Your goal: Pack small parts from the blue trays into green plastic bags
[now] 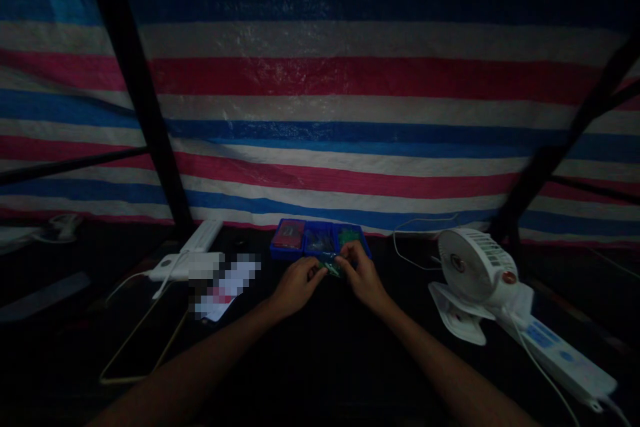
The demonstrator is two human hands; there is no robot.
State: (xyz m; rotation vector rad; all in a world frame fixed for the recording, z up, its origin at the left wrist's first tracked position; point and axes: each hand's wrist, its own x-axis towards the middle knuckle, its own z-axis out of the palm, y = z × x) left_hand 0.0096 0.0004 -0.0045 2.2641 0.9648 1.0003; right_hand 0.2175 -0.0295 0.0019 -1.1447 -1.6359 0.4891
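Note:
Both my hands meet over the dark table, just in front of a blue tray (286, 254) with three compartments. Between them is a small clear plastic bag (334, 265) with something green at its left side. My left hand (299, 283) pinches the left end, thumb against fingers. On the other side my right hand (361, 273) grips the bag's upper right edge between thumb and forefinger. In the tray, red flat pieces (289, 234) fill the left compartment, clear bags (320, 240) lie in the middle one, and green pieces (349, 235) are in the right one, partly behind my fingers.
To the right stand a white clip fan (467, 267) and a white power strip (565, 353) with cables. At left are a white power bank (173, 267), another white strip (205, 237), a partly blurred paper packet (225, 293) and a phone (145, 340). Behind hangs a striped tarp (325, 80) with dark posts.

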